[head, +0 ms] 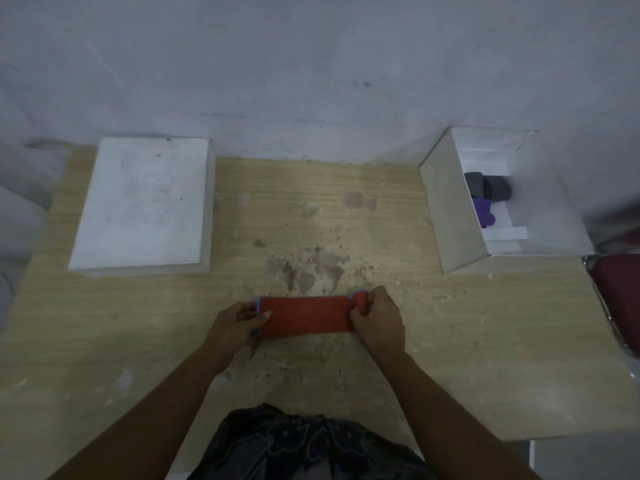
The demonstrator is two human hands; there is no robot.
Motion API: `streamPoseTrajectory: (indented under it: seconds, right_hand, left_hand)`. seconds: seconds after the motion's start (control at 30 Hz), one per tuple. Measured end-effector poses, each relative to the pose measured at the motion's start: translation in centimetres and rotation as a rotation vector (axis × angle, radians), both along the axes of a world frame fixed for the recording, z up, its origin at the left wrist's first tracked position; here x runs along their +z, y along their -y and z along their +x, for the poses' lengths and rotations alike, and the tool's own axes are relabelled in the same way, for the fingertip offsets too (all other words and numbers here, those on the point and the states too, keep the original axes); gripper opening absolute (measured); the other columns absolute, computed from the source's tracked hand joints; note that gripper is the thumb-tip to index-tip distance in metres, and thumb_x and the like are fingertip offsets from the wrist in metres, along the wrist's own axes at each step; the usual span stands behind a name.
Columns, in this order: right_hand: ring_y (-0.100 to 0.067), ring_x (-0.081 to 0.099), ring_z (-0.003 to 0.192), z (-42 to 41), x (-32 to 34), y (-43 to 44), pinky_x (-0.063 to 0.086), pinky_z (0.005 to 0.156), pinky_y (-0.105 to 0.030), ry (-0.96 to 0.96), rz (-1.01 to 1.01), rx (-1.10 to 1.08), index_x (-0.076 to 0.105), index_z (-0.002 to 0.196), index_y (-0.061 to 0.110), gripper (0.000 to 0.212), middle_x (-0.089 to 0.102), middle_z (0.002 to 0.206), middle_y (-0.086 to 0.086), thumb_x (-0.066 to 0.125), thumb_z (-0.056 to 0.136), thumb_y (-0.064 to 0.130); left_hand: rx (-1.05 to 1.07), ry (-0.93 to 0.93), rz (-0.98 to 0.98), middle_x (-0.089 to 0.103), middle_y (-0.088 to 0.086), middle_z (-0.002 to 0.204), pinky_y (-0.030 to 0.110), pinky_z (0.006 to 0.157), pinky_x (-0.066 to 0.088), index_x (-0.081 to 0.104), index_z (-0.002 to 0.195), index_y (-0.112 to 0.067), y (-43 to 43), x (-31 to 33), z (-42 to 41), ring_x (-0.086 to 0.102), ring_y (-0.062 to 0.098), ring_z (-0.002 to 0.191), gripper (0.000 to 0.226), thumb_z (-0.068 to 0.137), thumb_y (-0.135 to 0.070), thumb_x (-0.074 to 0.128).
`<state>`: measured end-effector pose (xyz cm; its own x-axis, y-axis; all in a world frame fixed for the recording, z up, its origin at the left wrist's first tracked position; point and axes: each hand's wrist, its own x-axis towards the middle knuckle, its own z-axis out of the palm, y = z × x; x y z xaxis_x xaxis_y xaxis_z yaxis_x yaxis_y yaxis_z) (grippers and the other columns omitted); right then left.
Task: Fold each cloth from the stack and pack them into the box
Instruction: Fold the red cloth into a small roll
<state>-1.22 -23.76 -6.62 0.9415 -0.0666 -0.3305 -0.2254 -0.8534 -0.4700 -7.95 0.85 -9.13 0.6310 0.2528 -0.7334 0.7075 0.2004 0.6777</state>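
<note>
Seen from above, over a stained wooden table [450, 341] pushed against a grey wall [311, 64]. Near the front middle of the table, a red cloth [306, 317] with a thin blue edge, folded into a long narrow band lying flat and crosswise. At its left end, the left hand [235, 327], thumb pressed on top of the cloth and fingers curled around the end, so closed on the red cloth. At its right end, the right hand [377, 320], fist bunched around a rolled or gathered bit of the fabric, likewise gripping the red cloth. Both bare forearms reaching in from the bottom edge, with dark patterned clothing [298, 445] between them. At the far right of the table, an open white box [453, 216] with tall walls, well apart from the hands; inside it, a dark grey cloth [488, 188] toward the back and a purple cloth [485, 211] just in front of it, the two touching or nearly so. At the far left, a closed white box [142, 202], flat-topped, with smudges on its surface. Beyond the table's right edge, something dark red [620, 292], too blurred to tell what
</note>
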Motion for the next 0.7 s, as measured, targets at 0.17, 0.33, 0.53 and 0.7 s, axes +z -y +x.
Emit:
streamPoseTrajectory:
  seconds: [0.17,0.33,0.53,0.7]
  right_hand:
    - [-0.016,0.051,0.071,-1.1,-0.3,-2.1,0.036,0.060,-0.025,0.052,0.111,0.028,0.048,0.086,0.018,0.025,0.054,0.082,0.001,0.060,0.086,0.040]
    - [-0.019,0.051,0.080,-1.0,-0.5,-1.7,0.037,0.063,-0.022,0.019,0.189,-0.056,0.049,0.090,0.013,0.021,0.052,0.089,-0.004,0.066,0.080,0.020]
    - [-0.027,0.060,0.099,-0.9,-0.4,-1.7,0.044,0.073,-0.028,-0.166,0.136,-0.180,0.052,0.112,0.006,0.050,0.062,0.107,-0.011,0.070,0.079,0.039]
    - [-0.028,0.063,0.094,-0.3,0.0,-3.1,0.051,0.075,-0.033,-0.189,0.086,-0.152,0.054,0.104,0.009,0.046,0.065,0.101,-0.011,0.070,0.076,0.042]
  left_hand:
    - [-0.005,0.005,-0.008,0.067,0.015,0.113,0.044,0.095,0.052,0.062,0.118,-0.002,-0.2,-0.3,-0.1,0.065,0.030,0.104,0.042,0.080,-0.016,0.074]
    - [-0.014,0.015,-0.010,0.068,0.014,0.110,0.031,0.079,0.055,0.062,0.117,-0.002,-0.4,-0.5,0.1,0.066,0.023,0.094,0.042,0.079,-0.015,0.075]
    - [-0.011,0.011,-0.024,0.068,0.014,0.108,0.040,0.091,0.053,0.063,0.116,-0.003,-0.5,-0.6,0.0,0.066,0.029,0.100,0.041,0.079,-0.015,0.075]
    - [-0.024,0.022,-0.025,0.072,0.013,0.106,0.040,0.087,0.055,0.067,0.111,-0.007,-0.9,-0.8,-0.2,0.068,0.027,0.097,0.041,0.074,-0.020,0.079]
